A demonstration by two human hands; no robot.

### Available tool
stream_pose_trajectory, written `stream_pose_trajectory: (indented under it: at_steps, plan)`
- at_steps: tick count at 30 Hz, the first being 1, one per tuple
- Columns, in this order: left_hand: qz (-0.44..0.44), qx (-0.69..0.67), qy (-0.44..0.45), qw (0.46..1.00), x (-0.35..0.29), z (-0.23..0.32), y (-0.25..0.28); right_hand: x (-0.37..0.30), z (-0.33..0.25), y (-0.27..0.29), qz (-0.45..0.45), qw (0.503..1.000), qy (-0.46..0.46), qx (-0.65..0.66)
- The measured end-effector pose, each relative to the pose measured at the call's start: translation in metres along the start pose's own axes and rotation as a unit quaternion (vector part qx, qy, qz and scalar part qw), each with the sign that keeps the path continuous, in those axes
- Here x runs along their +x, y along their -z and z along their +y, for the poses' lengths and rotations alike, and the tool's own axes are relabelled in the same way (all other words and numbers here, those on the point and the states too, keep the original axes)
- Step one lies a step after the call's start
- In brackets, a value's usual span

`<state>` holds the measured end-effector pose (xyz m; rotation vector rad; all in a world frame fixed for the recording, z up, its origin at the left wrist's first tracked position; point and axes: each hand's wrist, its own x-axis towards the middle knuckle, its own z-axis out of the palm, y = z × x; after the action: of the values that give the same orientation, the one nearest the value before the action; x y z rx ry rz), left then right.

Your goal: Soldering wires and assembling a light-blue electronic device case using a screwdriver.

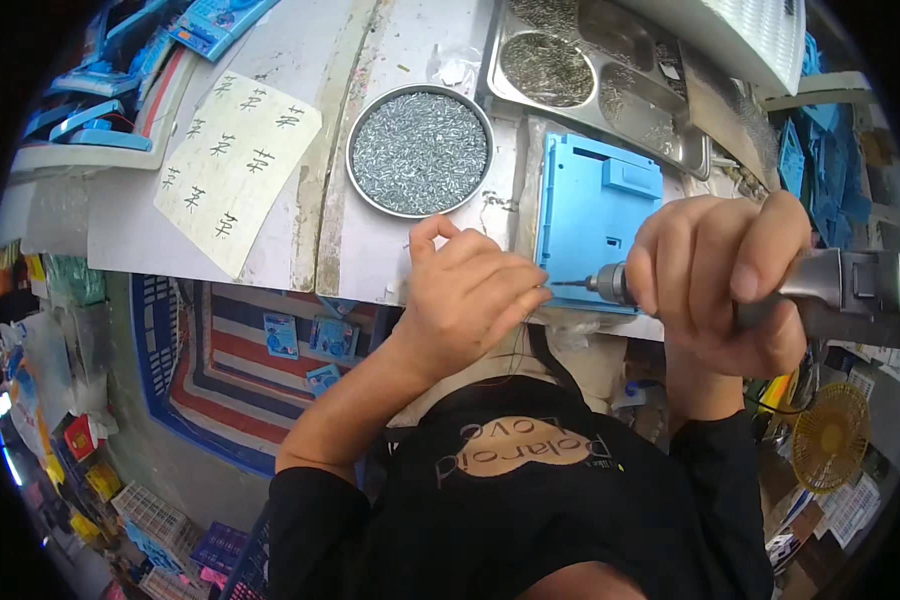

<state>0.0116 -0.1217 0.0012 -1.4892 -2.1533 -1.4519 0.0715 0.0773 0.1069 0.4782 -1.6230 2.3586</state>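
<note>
My right hand (720, 275) is wrapped around a grey electric screwdriver (830, 285), held sideways with its thin bit pointing left. The bit's tip meets the fingertips of my left hand (470, 295), which are pinched together. Whatever those fingers hold, if anything, is too small to make out. Beneath the bit, at the table's front edge, lies a flat blue plastic casing (582, 205) with slots and a raised block. Left of it, just beyond my left hand, stands a round metal dish (356, 185) full of small silvery screws (420, 150).
A metal compartment tray (604, 85) with more small parts lies at the back. Marked paper (245, 175) is on the left, near a white bin (165, 115) of blue parts. Below the table sits a blue basket (155, 375); a yellow fan (830, 437) is at lower right.
</note>
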Motion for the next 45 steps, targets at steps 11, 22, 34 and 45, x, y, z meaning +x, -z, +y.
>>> stream_pose_trajectory:
  at_steps: [11,22,34,45]
  plan:
    - [-0.061,0.017,-0.034,0.997,-0.009,0.005,-0.010,-0.028,0.003,-0.015,0.067,0.997,-0.017,-0.017]
    - [-0.228,0.017,0.003,0.974,0.001,-0.001,-0.003,-0.045,0.040,-0.013,-0.043,0.966,0.012,-0.256]
    - [-0.193,0.119,-0.045,0.973,0.049,0.027,-0.065,-0.067,-0.024,0.102,0.151,0.973,0.137,-0.106]
    - [-0.193,0.159,-0.034,0.968,0.050,0.030,-0.071,-0.058,-0.007,0.106,0.174,0.962,0.075,-0.196]
